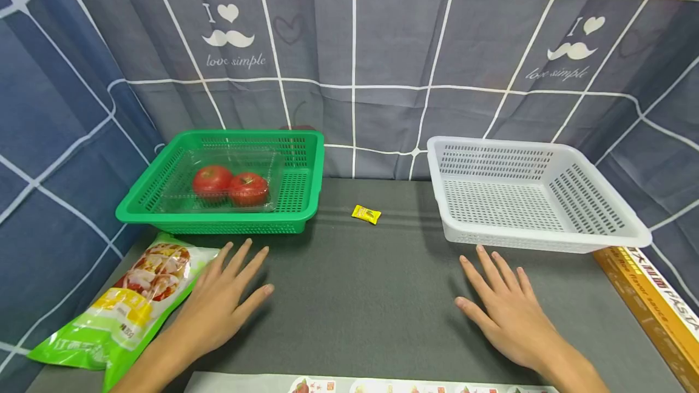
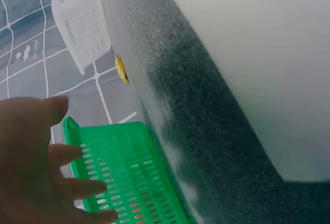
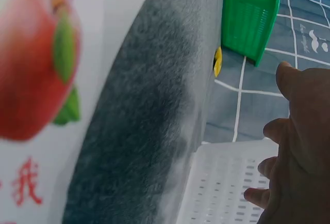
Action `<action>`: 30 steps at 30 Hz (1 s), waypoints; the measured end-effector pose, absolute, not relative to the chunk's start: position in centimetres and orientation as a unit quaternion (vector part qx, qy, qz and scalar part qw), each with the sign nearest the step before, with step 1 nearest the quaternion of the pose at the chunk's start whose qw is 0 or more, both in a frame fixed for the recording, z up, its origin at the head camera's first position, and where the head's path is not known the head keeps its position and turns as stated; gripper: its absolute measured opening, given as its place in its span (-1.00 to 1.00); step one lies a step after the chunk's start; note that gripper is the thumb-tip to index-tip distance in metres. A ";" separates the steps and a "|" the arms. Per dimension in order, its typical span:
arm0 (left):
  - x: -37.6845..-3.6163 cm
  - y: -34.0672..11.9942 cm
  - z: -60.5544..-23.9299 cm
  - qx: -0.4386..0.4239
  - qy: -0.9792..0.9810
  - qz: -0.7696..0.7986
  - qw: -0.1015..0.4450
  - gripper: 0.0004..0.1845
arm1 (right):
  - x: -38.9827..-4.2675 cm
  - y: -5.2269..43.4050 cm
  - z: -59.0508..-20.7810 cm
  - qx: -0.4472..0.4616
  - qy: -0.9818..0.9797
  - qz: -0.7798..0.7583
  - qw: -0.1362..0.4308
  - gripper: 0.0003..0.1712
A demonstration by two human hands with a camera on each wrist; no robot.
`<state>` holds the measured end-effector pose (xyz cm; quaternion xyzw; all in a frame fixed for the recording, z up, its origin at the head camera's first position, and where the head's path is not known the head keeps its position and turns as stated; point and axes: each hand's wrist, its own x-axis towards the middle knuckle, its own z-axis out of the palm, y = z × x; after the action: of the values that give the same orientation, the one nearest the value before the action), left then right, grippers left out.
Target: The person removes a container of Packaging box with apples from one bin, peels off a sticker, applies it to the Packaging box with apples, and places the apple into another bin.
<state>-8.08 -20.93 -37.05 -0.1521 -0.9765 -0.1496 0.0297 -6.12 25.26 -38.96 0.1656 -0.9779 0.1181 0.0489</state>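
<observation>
My left hand, fingers spread and straight, is in front of a green basket and beside a green food bag. Inside that basket sits a clear plastic box with two red apples. My right hand is spread too, just in front of a white basket. Neither hand holds anything. Between the baskets lies a small yellow wrapped candy. The left wrist view shows the left fingers overlapping the green basket; in the right wrist view the right fingers overlap the white one.
At the right edge lies an orange pasta box, partly behind the white basket. A white sheet with fruit prints runs along the front of the dark grey table. Grey checked curtains enclose the back and sides.
</observation>
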 end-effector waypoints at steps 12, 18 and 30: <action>-10.6 -21.6 -35.4 -0.029 -0.860 -0.510 -0.006 -0.05 | -7.2 22.7 -36.8 0.233 -0.951 0.195 0.062 -0.24; -11.9 -21.6 -34.6 0.098 -0.715 -0.693 -0.012 -0.02 | -7.8 19.7 -35.2 0.273 -0.942 0.177 0.084 -0.27; -15.3 -19.5 -35.9 0.233 -0.669 -0.683 0.175 -0.20 | -10.0 14.2 -33.9 0.373 -0.894 0.194 0.155 -0.34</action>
<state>-15.30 -19.51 -35.92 0.2334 -0.6695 -0.6831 0.1753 -10.02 14.20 -33.89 0.3728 -0.8942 0.1938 0.1547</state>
